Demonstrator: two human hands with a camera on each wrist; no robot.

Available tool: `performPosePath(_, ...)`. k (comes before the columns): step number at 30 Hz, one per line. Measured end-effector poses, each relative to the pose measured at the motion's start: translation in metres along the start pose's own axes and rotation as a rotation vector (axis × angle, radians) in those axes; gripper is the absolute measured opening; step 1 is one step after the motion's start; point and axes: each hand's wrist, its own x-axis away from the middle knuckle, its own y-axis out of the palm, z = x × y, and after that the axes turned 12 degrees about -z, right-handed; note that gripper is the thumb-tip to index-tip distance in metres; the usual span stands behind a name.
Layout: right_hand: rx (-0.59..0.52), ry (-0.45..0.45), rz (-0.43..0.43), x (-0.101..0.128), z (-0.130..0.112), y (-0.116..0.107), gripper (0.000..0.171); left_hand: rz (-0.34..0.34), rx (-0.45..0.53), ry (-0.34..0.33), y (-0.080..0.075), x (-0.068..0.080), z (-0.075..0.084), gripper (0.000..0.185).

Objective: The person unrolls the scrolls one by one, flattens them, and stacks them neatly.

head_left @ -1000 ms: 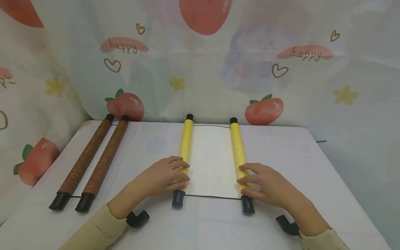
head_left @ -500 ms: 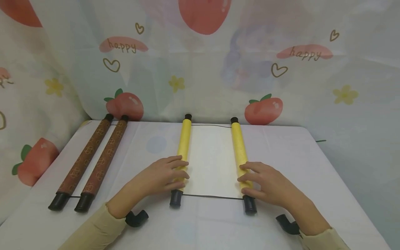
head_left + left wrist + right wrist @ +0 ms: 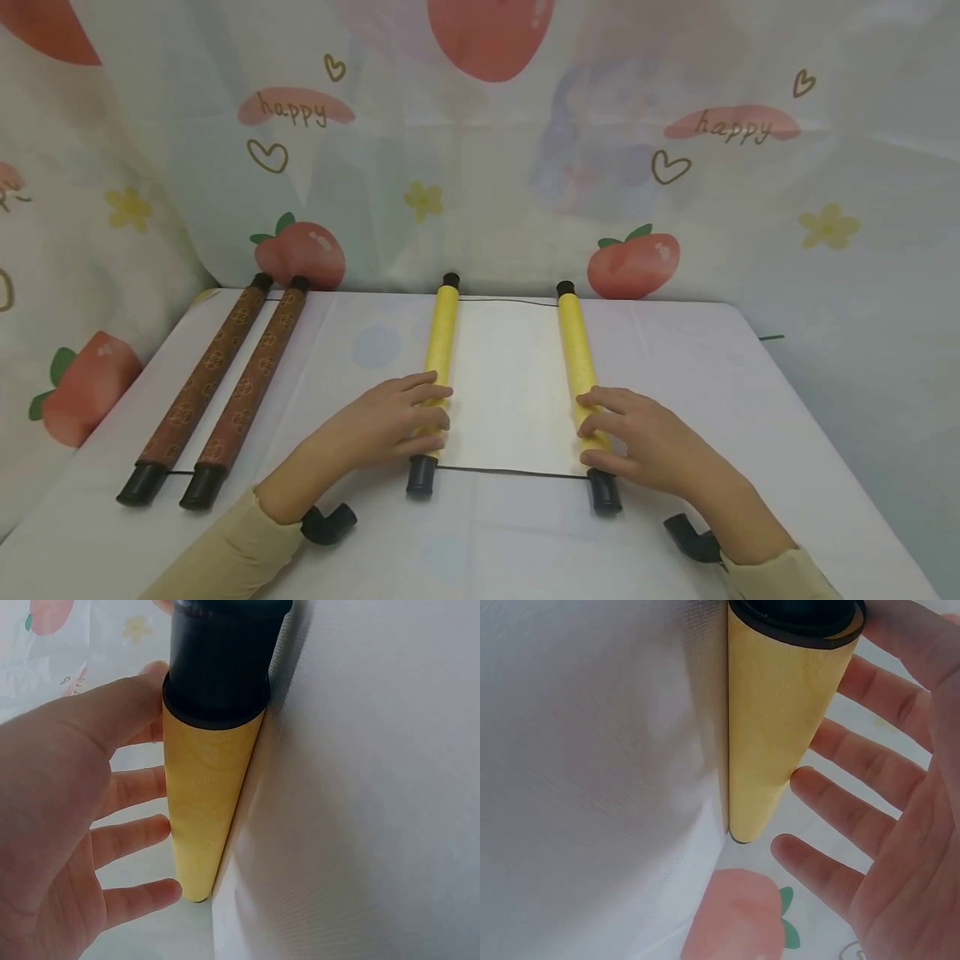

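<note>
A scroll with two yellow rolls lies partly unrolled in the middle of the table, a blank white sheet (image 3: pixel 513 383) between them. My left hand (image 3: pixel 386 421) touches the near part of the left yellow roll (image 3: pixel 444 329) with spread, fairly straight fingers. On the right yellow roll (image 3: pixel 575 342), the fingers of my right hand (image 3: pixel 648 437) rest in the same way. Both wrist views show the fingertips against the rolls, not wrapped around them. A black end knob (image 3: pixel 221 664) caps the left roll; the right one has a black knob (image 3: pixel 810 615) too.
A brown patterned scroll with two rolls (image 3: pixel 251 383) lies on the left of the white-covered table (image 3: pixel 487 550). Dark curved pieces sit beside the left wrist (image 3: pixel 328 527) and right wrist (image 3: pixel 692 540). A printed cloth (image 3: pixel 480 167) hangs behind.
The right yellow roll has rolled slightly right and the left one slightly left, each with its hand. The white sheet between them shows wider.
</note>
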Motion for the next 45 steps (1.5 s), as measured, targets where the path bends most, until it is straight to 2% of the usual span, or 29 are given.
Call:
performPosePath(5, 0.022, -0.036, 0.028, 0.0012, 0.0012, -0.001, 0.027, -0.02, 0.026, -0.022, -0.0017, 0.0006, 0.0004, 0.026)
performPosePath(13, 0.007, 0.028, -0.026, 0.0017, 0.0003, -0.0017, 0.023, 0.005, 0.005, -0.01, -0.0013, 0.0014, -0.0002, 0.021)
performPosePath(17, 0.001, 0.033, -0.033, 0.002, 0.001, -0.002, 0.021, -0.012, -0.002, -0.019, -0.0013, 0.0012, -0.0003, 0.021)
performPosePath(23, 0.014, -0.005, 0.0, 0.0035, 0.0039, -0.0024, 0.026, -0.053, 0.026, -0.057, -0.0027, 0.0013, 0.0, 0.025)
performPosePath(27, 0.024, -0.032, 0.024, 0.0052, 0.0053, -0.0033, 0.029, -0.05, 0.039, -0.059, -0.0036, 0.0015, 0.0, 0.024)
performPosePath(36, 0.017, 0.042, -0.058, 0.0051, 0.0032, -0.0075, 0.024, -0.058, 0.043, -0.086, -0.0036, 0.0024, -0.0009, 0.021)
performPosePath(45, 0.017, 0.051, -0.059, 0.0076, 0.0045, -0.0087, 0.025, -0.084, 0.058, -0.12, -0.0069, 0.0043, -0.0018, 0.026)
